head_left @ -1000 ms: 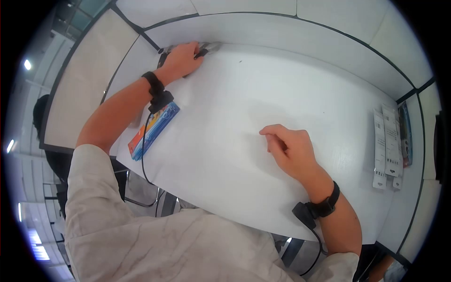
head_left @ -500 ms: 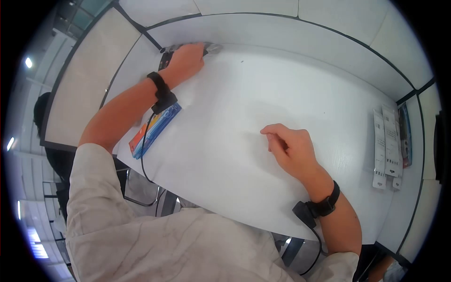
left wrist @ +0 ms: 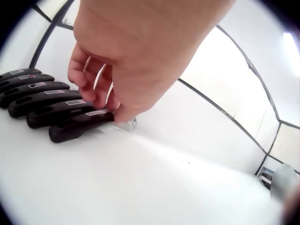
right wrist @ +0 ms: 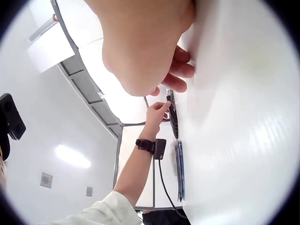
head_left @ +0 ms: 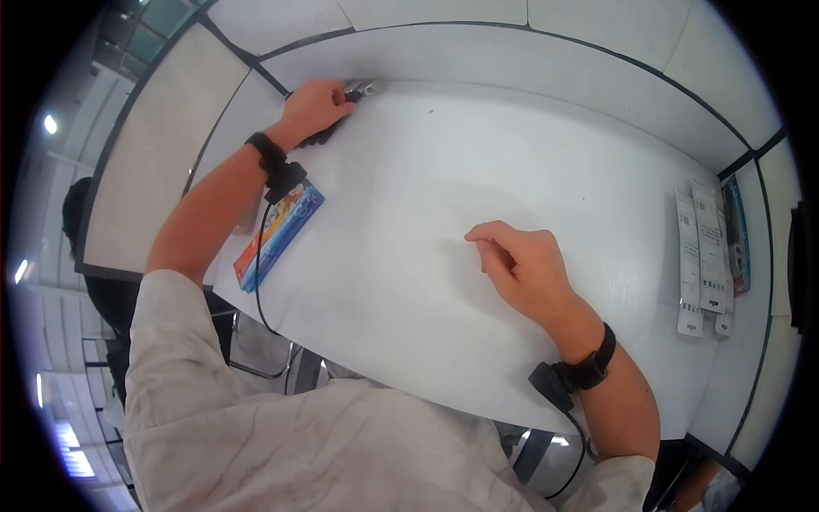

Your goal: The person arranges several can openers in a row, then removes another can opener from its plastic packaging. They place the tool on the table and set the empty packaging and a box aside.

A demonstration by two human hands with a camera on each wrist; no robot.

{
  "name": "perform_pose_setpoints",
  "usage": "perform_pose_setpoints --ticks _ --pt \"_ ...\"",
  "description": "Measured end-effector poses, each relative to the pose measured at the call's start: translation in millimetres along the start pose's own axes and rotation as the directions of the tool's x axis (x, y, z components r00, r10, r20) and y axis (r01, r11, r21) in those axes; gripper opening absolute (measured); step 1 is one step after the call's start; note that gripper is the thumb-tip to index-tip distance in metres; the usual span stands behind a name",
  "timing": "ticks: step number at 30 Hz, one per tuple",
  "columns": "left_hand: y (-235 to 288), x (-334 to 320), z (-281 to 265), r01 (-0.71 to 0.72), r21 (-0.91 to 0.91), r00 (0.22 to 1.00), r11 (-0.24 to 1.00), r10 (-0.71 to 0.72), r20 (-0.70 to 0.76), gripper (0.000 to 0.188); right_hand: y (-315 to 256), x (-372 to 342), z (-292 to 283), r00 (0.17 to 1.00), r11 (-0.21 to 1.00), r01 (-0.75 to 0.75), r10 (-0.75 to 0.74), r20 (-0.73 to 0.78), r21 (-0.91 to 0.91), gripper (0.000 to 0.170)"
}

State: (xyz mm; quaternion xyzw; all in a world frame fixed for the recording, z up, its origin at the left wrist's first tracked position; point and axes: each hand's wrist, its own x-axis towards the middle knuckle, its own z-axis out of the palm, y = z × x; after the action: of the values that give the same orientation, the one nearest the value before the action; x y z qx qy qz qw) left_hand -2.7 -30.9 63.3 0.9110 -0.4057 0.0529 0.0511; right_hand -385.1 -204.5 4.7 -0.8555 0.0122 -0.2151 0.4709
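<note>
In the far left corner of the desk, my left hand (head_left: 314, 109) reaches over a row of several black-handled utensils (left wrist: 44, 101) with small labels. The thumb and fingertips pinch the nearest black-handled utensil (left wrist: 77, 126) at the front of its handle. Shiny metal ends (head_left: 367, 87) show beyond the fingers; their shape is mostly hidden. My right hand (head_left: 529, 264) rests on the right-middle of the desk, fingers loosely curled with nothing in them.
A blue, red and orange package (head_left: 281, 239) lies under my left forearm near the left edge. White long packages (head_left: 704, 256) stand against the right panel beside a blue one (head_left: 737, 243). Panels (head_left: 512, 64) enclose the white desk; a cable (head_left: 258, 282) hangs from my left wrist.
My left hand has shifted left over the black handles, and its fingertips have come together at one handle's front. My right hand stays in place.
</note>
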Motion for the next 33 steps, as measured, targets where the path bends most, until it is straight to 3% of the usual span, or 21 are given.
perform_pose_setpoints --ticks 4,7,10,13,16,19,23,26,29,33 --pt "-7 2 4 0.027 -0.038 1.0 0.999 -0.026 0.014 0.032 0 0 1 1.0 1.0 0.004 -0.004 -0.003 0.017 0.012" --pt "-2 1 -4 0.187 -0.126 0.982 0.974 -0.18 0.061 0.043 -1 1 0 1.0 1.0 0.0 0.0 -0.005 0.017 0.012" --pt "-57 14 21 0.06 -0.038 0.978 0.997 -0.066 -0.199 0.058 -1 1 -3 0.999 1.0 0.01 -0.01 0.032 -0.018 0.012" --pt "-80 14 40 0.292 -0.033 0.956 0.956 -0.293 -0.031 0.083 -3 2 -4 0.998 1.0 -0.005 0.007 0.06 -0.03 0.013" --pt "-94 19 68 0.357 0.015 0.931 0.934 -0.357 0.075 0.102 -3 1 -1 0.999 0.999 -0.032 0.032 0.024 0.003 0.012" --pt "-69 6 78 0.485 0.014 0.874 0.874 -0.485 0.015 0.111 -2 1 0 1.0 1.0 -0.027 0.027 0.009 0.006 0.013" --pt "-46 -2 63 0.57 -0.023 0.821 0.821 -0.567 0.068 0.109 -1 1 0 1.0 1.0 -0.003 0.003 -0.005 0.017 0.013" --pt "-71 10 85 0.561 0.017 0.826 0.827 -0.562 0.038 0.11 -3 1 -4 0.998 0.999 0.001 0.001 0.06 -0.036 0.013" --pt "-49 6 66 0.589 -0.003 0.806 0.808 -0.588 0.072 0.111 -4 1 -5 0.997 0.999 -0.012 0.014 0.073 -0.034 0.013" --pt "-56 6 74 0.537 0.021 0.841 0.843 -0.537 0.066 0.108 -1 1 0 0.999 1.0 -0.031 0.031 0.019 0.004 0.012"
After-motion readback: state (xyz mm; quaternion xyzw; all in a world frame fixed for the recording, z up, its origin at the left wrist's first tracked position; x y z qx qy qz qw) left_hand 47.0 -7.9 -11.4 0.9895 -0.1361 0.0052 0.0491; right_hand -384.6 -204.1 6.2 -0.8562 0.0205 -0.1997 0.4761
